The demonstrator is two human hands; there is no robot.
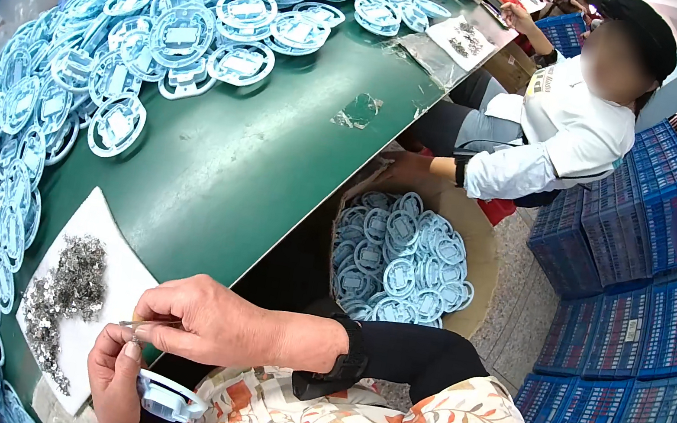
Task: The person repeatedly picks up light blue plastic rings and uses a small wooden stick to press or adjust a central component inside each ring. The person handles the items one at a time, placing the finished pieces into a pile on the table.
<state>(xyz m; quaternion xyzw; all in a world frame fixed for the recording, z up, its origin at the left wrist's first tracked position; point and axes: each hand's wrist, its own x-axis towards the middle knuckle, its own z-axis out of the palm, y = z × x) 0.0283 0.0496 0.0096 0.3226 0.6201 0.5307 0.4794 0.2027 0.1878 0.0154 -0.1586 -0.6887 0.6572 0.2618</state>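
Observation:
My left hand is closed around a light blue round plastic part, which sticks out beside the thumb over my lap. Its thumb and forefinger come together at a tiny metal piece, too small to make out. Just above, my right hand pinches what look like thin metal tweezers, their tips meeting the left fingertips. A pile of small silvery metal pieces lies on a white sheet beside my hands.
A large heap of light blue round parts covers the far and left sides of the green table. To the right stands a cardboard box of similar parts. A co-worker sits across the corner, near stacked blue crates. Another person stands behind.

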